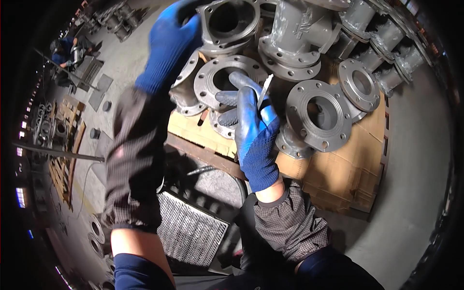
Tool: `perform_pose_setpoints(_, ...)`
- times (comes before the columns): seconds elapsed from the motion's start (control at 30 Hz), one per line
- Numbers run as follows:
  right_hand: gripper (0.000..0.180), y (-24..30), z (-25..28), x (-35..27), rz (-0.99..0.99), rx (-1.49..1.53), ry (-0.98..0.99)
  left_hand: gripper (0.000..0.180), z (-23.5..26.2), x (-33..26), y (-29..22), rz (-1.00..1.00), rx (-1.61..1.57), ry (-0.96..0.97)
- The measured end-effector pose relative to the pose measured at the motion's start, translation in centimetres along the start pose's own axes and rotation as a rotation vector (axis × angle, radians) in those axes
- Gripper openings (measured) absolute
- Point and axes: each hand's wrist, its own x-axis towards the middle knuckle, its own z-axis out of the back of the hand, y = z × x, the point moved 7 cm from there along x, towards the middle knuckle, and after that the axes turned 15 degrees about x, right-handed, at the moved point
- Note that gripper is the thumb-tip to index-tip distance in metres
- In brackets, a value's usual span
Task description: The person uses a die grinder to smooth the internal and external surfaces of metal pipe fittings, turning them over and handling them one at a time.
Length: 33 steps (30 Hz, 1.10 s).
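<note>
My right hand (253, 116), in a blue coated glove, pinches a thin stick with a white tip (266, 89) between thumb and forefinger. Its other fingers are spread above a round grey flange with bolt holes (205, 86). Further up and left, my left hand (176, 31), gloved alike and slightly blurred, has its thumb apart from its fingers. It is beside a valve body with a squarish top flange (205, 21); whether it touches the metal I cannot tell. To the right of my right hand, another flanged body (297, 113) shows its round opening.
Cardboard (333, 179) covers the pallet under the castings. More flanged bodies (386, 36) stand at the far right. A ribbed metal grate (188, 229) lies below, near my legs. At far left are a wooden pallet (72, 121) and another person (65, 53) bent over metalwork.
</note>
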Motion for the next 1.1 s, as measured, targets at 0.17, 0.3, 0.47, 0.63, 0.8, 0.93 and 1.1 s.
perform_pose_setpoints(0.17,0.029,-0.2,-2.4,-3.4,-0.146,-0.032,0.085,0.033,10.3,-15.3,-4.4,-0.464,-0.186,-0.237)
perform_pose_setpoints(0.3,0.027,0.0,-8.0,-7.4,0.021,-0.048,0.282,0.031,16.3,-22.3,-8.0,-0.395,0.074,-0.184)
perform_pose_setpoints(0.47,0.026,-0.5,-9.0,-10.1,-0.06,-0.167,0.326,0.029,20.1,-29.1,-11.4,-0.296,0.25,-0.179)
perform_pose_setpoints(0.63,0.025,1.0,-11.2,-12.7,0.087,-0.19,0.422,0.029,26.2,-35.4,-16.4,-0.184,0.479,-0.197)
perform_pose_setpoints(0.8,0.026,0.5,-13.6,-17.0,0.017,-0.092,0.623,0.029,32.3,-44.2,-22.4,-0.032,0.733,-0.207)
perform_pose_setpoints(0.93,0.029,-1.0,-13.0,-18.8,-0.233,-0.052,0.701,0.031,35.0,-48.7,-25.1,0.069,0.845,-0.226)
perform_pose_setpoints(1.1,0.04,-2.4,-15.5,-32.0,-0.546,-0.21,1.092,0.068,40.1,-59.6,-24.4,0.427,0.857,-0.193)
